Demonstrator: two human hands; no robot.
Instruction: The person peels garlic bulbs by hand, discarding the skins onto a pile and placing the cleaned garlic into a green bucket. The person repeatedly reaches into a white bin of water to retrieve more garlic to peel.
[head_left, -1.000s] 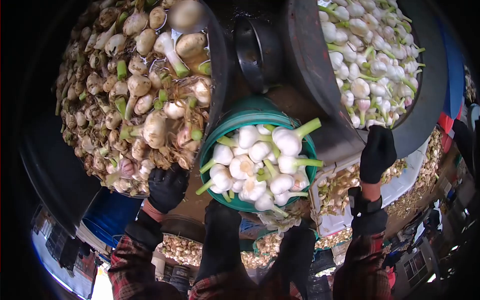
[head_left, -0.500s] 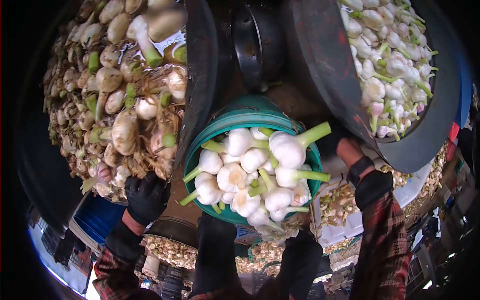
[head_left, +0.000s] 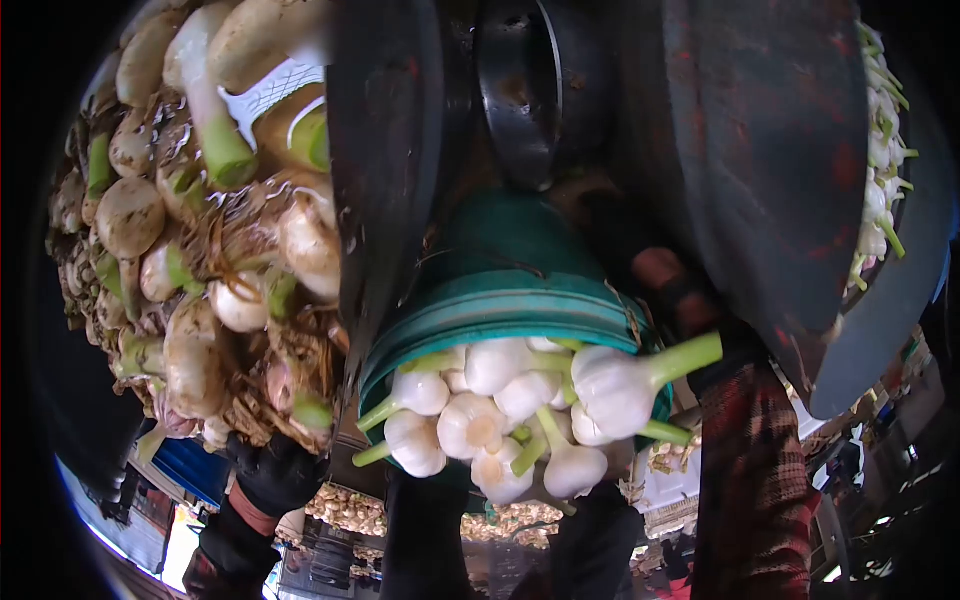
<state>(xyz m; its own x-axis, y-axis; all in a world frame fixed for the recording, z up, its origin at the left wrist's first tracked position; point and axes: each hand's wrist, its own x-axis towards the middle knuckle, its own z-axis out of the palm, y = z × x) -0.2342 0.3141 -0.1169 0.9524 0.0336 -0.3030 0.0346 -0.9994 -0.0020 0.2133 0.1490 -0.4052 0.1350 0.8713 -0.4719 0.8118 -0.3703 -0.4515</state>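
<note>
A green bucket (head_left: 500, 295) full of white garlic bulbs (head_left: 520, 400) with green stems is tilted, its mouth facing me. My right hand (head_left: 612, 225), in a dark glove, reaches past the bucket's right side towards its far end; its fingers are lost in shadow. My left hand (head_left: 282, 475), in a black glove, is at the lower edge of the left tub, beside soil-stained garlic (head_left: 195, 355). Its fingers look curled, but what they hold is hidden.
A dark tub wall (head_left: 385, 150) stands left of the bucket. Another dark tub (head_left: 770, 170) on the right holds clean garlic (head_left: 880, 150). A black round container (head_left: 518, 90) lies beyond the bucket. My knees (head_left: 425, 530) are below it, and a blue container (head_left: 190, 465) is at lower left.
The bucket has tipped further towards me, showing more of its outer side. My right hand has moved inward behind its right side. My left hand sits lower in view.
</note>
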